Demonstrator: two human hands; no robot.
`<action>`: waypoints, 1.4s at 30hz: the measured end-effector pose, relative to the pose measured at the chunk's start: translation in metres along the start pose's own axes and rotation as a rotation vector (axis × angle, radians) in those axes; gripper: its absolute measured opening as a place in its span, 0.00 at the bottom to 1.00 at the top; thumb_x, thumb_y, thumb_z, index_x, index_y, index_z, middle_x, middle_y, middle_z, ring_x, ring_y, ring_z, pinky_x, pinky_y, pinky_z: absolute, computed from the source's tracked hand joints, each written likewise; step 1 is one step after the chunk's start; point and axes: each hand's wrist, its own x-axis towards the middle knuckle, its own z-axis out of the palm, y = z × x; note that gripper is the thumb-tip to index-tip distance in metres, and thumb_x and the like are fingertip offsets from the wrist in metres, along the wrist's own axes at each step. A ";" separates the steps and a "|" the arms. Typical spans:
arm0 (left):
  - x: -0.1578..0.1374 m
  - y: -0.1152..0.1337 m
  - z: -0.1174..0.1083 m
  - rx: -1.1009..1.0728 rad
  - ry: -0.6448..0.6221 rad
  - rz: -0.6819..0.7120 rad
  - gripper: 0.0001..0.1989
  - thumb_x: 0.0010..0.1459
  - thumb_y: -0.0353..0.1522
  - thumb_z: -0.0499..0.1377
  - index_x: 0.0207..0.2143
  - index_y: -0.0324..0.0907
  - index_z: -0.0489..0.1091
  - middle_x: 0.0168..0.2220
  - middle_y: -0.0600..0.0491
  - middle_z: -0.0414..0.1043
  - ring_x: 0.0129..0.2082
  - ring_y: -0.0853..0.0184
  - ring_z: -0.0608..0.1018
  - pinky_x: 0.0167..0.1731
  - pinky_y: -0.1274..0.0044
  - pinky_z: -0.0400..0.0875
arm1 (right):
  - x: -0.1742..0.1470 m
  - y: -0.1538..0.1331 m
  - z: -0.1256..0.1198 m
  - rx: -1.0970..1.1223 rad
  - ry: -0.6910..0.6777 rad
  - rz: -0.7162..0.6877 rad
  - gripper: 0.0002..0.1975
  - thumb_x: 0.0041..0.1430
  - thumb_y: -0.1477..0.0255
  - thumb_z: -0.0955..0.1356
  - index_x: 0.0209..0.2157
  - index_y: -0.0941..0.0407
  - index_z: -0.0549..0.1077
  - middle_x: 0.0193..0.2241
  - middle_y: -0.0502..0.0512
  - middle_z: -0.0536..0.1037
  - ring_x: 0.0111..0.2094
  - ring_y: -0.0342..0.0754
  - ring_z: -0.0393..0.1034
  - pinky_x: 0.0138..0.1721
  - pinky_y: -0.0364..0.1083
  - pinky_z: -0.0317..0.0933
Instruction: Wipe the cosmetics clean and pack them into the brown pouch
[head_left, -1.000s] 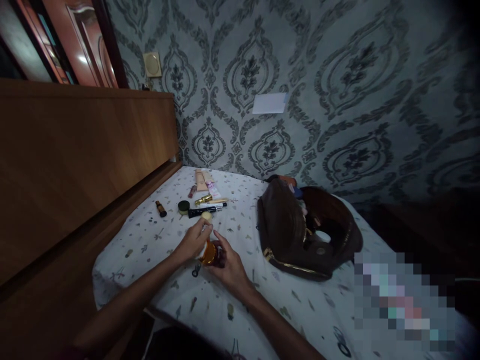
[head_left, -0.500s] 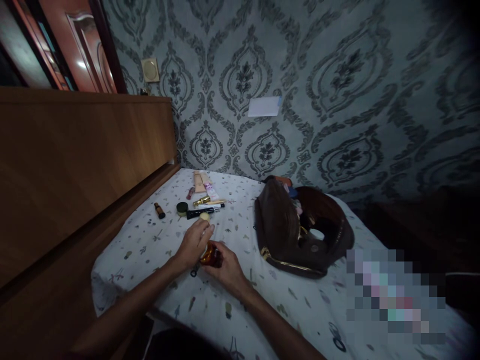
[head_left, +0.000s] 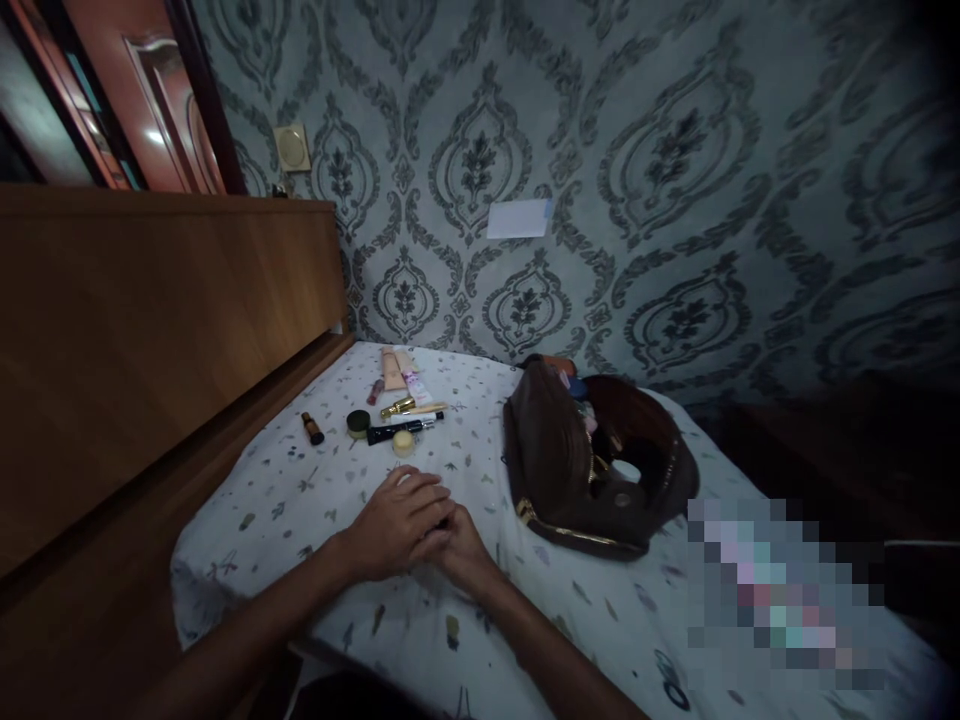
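Note:
My left hand (head_left: pixel 401 525) lies over the front of my right hand (head_left: pixel 466 550), and the two are closed together above the near part of the bedding. The small amber glass bottle seen in them half a second ago is covered by my fingers and shows nowhere else. Just beyond my left fingertips sits a small round pale yellow jar (head_left: pixel 403 443). Behind it lie a black tube (head_left: pixel 394 432), a dark green round jar (head_left: pixel 358 424) and a gold lipstick-like tube (head_left: pixel 397 408).
An open brown leather bag (head_left: pixel 551 450) with things inside stands to the right. A small brown bottle (head_left: pixel 312 429) lies at left, and beige tubes (head_left: pixel 392 369) lie farther back. A wooden panel (head_left: pixel 172 320) borders the left side; the patterned wall (head_left: pixel 480 280) rises behind.
My left hand has moved right and closed over the amber bottle at my right hand, hiding it. The pale yellow jar now shows fully. The view has shifted slightly.

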 end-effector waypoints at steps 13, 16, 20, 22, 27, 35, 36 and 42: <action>0.014 -0.029 0.002 -0.957 -0.016 -0.690 0.29 0.63 0.51 0.49 0.47 0.38 0.75 0.46 0.45 0.80 0.46 0.58 0.79 0.50 0.67 0.72 | 0.003 0.003 0.003 0.185 -0.013 0.109 0.34 0.37 0.66 0.79 0.48 0.55 0.72 0.43 0.55 0.79 0.43 0.54 0.76 0.49 0.54 0.70; 0.010 -0.027 0.013 -1.062 0.153 -0.847 0.31 0.63 0.54 0.47 0.50 0.38 0.73 0.47 0.46 0.78 0.46 0.59 0.79 0.49 0.68 0.72 | 0.006 0.001 0.004 0.251 0.037 0.145 0.36 0.35 0.66 0.79 0.49 0.54 0.71 0.45 0.55 0.79 0.45 0.53 0.76 0.51 0.53 0.69; 0.002 -0.013 0.019 -0.924 0.244 -0.834 0.28 0.66 0.51 0.45 0.53 0.40 0.67 0.43 0.48 0.77 0.43 0.60 0.78 0.48 0.68 0.71 | 0.007 -0.002 0.004 0.220 0.095 0.162 0.31 0.36 0.70 0.77 0.47 0.55 0.71 0.41 0.53 0.79 0.39 0.50 0.76 0.46 0.50 0.70; -0.002 -0.007 0.019 -0.773 0.216 -0.769 0.26 0.66 0.48 0.46 0.56 0.39 0.63 0.42 0.48 0.76 0.43 0.60 0.77 0.49 0.66 0.71 | 0.006 -0.004 0.004 0.181 0.118 0.151 0.27 0.38 0.72 0.74 0.45 0.55 0.71 0.40 0.52 0.79 0.37 0.49 0.75 0.44 0.48 0.69; -0.007 0.002 0.018 -0.318 0.098 -0.576 0.24 0.65 0.42 0.52 0.60 0.42 0.59 0.55 0.42 0.68 0.53 0.56 0.74 0.52 0.64 0.70 | 0.004 -0.006 0.001 -0.021 0.173 0.024 0.19 0.43 0.73 0.69 0.42 0.56 0.71 0.34 0.50 0.76 0.35 0.47 0.70 0.40 0.46 0.66; 0.000 0.001 0.009 -0.007 -0.093 -0.451 0.14 0.68 0.39 0.49 0.51 0.44 0.67 0.51 0.47 0.72 0.51 0.58 0.74 0.50 0.65 0.72 | 0.002 -0.007 0.003 -0.269 0.118 -0.107 0.15 0.46 0.75 0.70 0.39 0.57 0.74 0.38 0.55 0.73 0.40 0.51 0.67 0.43 0.49 0.64; 0.000 0.001 0.008 -0.013 -0.090 -0.454 0.14 0.69 0.39 0.49 0.51 0.44 0.67 0.51 0.47 0.73 0.51 0.58 0.73 0.50 0.65 0.72 | 0.002 -0.006 0.002 -0.303 0.111 -0.120 0.14 0.46 0.75 0.70 0.39 0.57 0.74 0.37 0.56 0.72 0.40 0.52 0.67 0.43 0.50 0.64; 0.003 0.001 0.005 -0.109 -0.130 -0.513 0.21 0.69 0.40 0.45 0.59 0.40 0.61 0.54 0.43 0.71 0.55 0.55 0.70 0.54 0.61 0.68 | 0.002 0.001 0.001 -0.411 0.077 -0.161 0.17 0.47 0.74 0.70 0.41 0.57 0.73 0.39 0.57 0.75 0.43 0.55 0.68 0.46 0.52 0.63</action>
